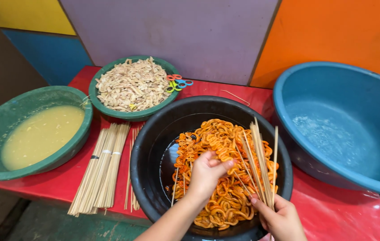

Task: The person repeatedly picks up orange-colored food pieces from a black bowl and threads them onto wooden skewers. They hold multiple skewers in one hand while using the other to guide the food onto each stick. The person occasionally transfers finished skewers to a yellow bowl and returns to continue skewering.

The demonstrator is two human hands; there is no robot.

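A black basin (pixel 150 147) in front of me holds a heap of orange curled food pieces (pixel 217 138), some threaded on thin sticks. My left hand (pixel 205 172) reaches into the basin and pinches one orange piece at its fingertips. My right hand (pixel 279 218) at the basin's near rim grips a fan of bamboo skewers (pixel 261 156) that stick up over the heap.
A red table (pixel 333 209) carries a green bowl of pale shredded pieces (pixel 132 85), a green basin of yellowish liquid (pixel 38 134), a large blue basin (pixel 346 125) with a little water, bundles of skewers (pixel 103 167) and small coloured scissors (pixel 177 82).
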